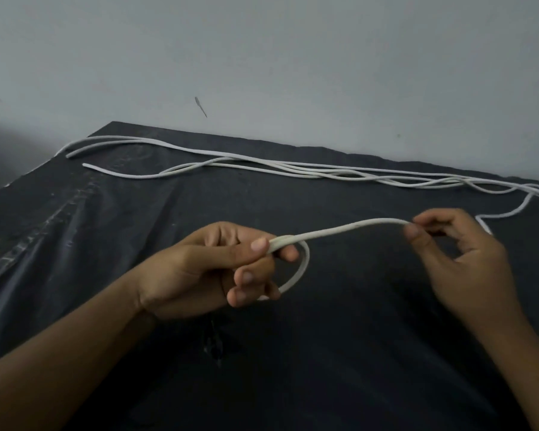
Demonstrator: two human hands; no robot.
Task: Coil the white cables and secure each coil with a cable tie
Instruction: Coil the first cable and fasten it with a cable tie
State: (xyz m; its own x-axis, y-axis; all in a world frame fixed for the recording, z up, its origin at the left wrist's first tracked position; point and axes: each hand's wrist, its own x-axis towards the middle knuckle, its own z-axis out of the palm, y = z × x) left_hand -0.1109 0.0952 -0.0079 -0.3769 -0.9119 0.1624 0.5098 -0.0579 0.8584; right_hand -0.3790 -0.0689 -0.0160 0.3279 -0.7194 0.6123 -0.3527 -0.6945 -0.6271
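A black sheet [84, 244] is seen spread over the work surface, creased and glossy at the left. Along its far edge several loose cables [231, 164], all white, are laid lengthwise. Their cut ends are seen at the far left, and the strands are crossed over one another towards the right, where they pass out of view. Behind them a pale wall [324, 57] is marked by a short dark streak [200, 106].

The left hand [206, 269] is held above the middle of the sheet. The held cable [355, 227] is pinched between its thumb and forefinger at the point where a small loop [304, 265] closes. The remaining fingers are curled, with their tips at the lower part of the loop. Below this hand a small dark patch [213, 343] is noted on the sheet; its nature cannot be told.

From that pinch the held cable is carried to the right in a shallow arch to the right hand [461, 262]. There it is pinched between thumb tip and forefinger tip, the other fingers being loosely bent. Beyond the right hand the cable is seen lying on the sheet, bent back towards the loose cables at the far right.
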